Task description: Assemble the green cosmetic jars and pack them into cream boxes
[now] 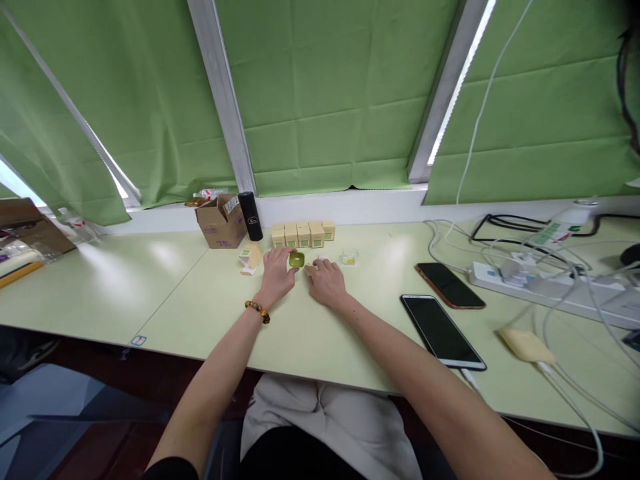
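Observation:
My left hand [276, 275] grips a small square olive-green container [297, 259] by its left side, thumb and fingers around the edge. Just right of it, my right hand [326, 283] rests low over the table with its fingertips drawn together. Whatever lies under those fingertips is too small to make out. A small clear plastic box [349, 258] with a yellow spot stands beyond my right hand. To the left of my left hand lies an unfolded small cream carton [251, 256]. Several closed cream cartons [304, 235] stand in a row behind both hands.
A cardboard box [221, 223] and a black cylinder [251, 217] stand at the back by the wall. On the right lie two phones, a black-screened one [443, 331] and another [450, 285], near a white power strip [545, 287] with tangled cables. A white bottle [565, 223] is behind.

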### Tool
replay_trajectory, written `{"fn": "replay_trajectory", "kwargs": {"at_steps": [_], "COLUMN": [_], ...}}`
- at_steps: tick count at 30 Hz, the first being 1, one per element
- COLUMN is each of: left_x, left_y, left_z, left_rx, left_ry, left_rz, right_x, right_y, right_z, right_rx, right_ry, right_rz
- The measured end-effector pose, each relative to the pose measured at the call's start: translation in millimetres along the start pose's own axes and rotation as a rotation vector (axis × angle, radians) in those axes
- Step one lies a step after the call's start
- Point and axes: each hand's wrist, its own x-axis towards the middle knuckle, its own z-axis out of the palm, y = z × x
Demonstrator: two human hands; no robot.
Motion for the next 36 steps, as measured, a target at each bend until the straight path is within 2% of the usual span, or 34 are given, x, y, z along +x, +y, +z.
{"fn": "replay_trajectory", "kwargs": {"at_steps": [4, 9, 12, 15, 17, 22, 25, 29, 32, 36], "left_x": [-11.4, -16.1, -16.5, -16.6, -16.5, -15.8, -14.5, -13.2, -13.8, -15.3], "left_y": [6.5, 5.4, 4.6, 3.0, 1.9, -0.7, -2.2, -0.7, 3.5, 8.3], "left_z": [7.6, 16.0, 16.2, 16.3, 17.0, 19.5, 21.7, 24.4, 24.5, 24.7], "left_rx": [-0.135, -0.231, -0.274, -0.360, -0.429, -0.612, -0.770, -0.985, -0.994, -0.987], "left_ry": [0.109, 0.118, 0.146, 0.182, 0.188, 0.138, 0.106, 0.030, -0.015, -0.063], "left_rz": [0.096, 0.144, 0.129, 0.072, 0.021, -0.112, -0.195, -0.301, -0.378, -0.416], "right_x": [4.3, 4.0, -2.4, -12.9, -19.1, -22.0, -19.5, -20.2, -23.6, -28.5], "right_y": [0.2, 3.2, 6.3, 11.5, 16.1, 22.9, 19.8, 11.3, 5.7, 0.9], "right_z": [6.8, 14.0, 14.4, 12.4, 10.9, 8.3, 4.7, -3.9, -10.4, -16.3], "right_rx": [-0.037, -0.030, 0.038, 0.215, 0.426, 1.008, 1.210, 1.291, 1.240, 1.173], "right_ry": [-0.013, 0.017, 0.097, 0.182, 0.228, 0.354, 0.398, 0.433, 0.439, 0.461], "right_rz": [0.004, -0.025, -0.034, -0.009, 0.062, 0.242, 0.287, 0.305, 0.277, 0.225]}}
